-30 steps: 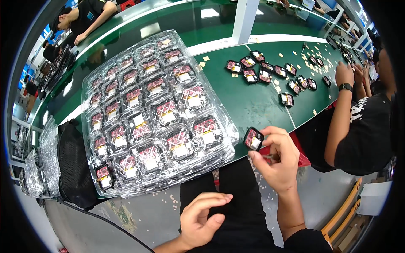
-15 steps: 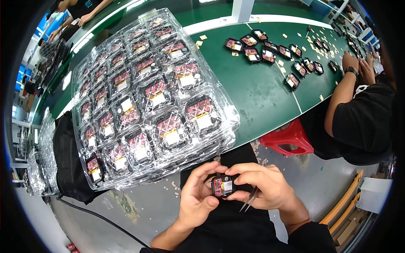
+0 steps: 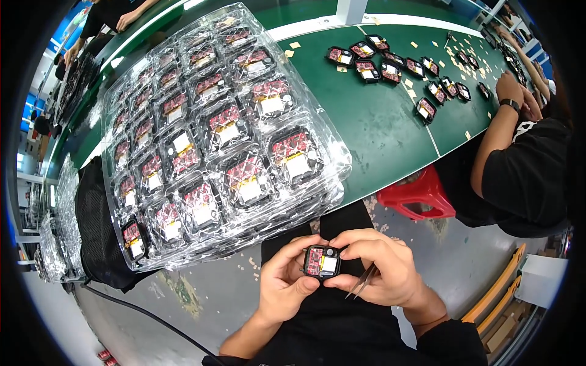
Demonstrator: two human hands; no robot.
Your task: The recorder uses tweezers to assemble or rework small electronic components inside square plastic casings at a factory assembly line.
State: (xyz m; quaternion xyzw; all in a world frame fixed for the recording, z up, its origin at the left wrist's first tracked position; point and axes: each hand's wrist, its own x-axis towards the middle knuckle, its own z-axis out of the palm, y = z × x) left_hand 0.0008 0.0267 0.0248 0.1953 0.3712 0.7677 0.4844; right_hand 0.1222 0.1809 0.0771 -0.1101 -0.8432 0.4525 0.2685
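Above my lap I hold a small black device housing (image 3: 321, 261), its inner side facing up, with a red circuit board and a white rectangular part showing. My left hand (image 3: 282, 282) grips its left side between fingers and thumb. The fingertips of my right hand (image 3: 388, 268) pinch its right edge. Metal tweezers (image 3: 362, 282) are tucked in that same right hand, points downward and away from the housing. Just beyond my hands, a stack of clear plastic trays (image 3: 337, 160) carries rows of similar housings (image 3: 296, 155) in its pockets.
The trays rest on a green worktable (image 3: 366, 146) and reach past its front edge. Farther right lie several loose housings (image 3: 390, 72) and small yellowish scraps (image 3: 411, 93). A co-worker's arm (image 3: 497, 131) is at the right, near a red stool (image 3: 418, 195). A black mesh bag (image 3: 101, 235) hangs left.
The housing has tilted to face up more squarely, and my right thumb and fingers have shifted slightly along its edge. The tweezers stay in my right hand. The whole view has moved a little.
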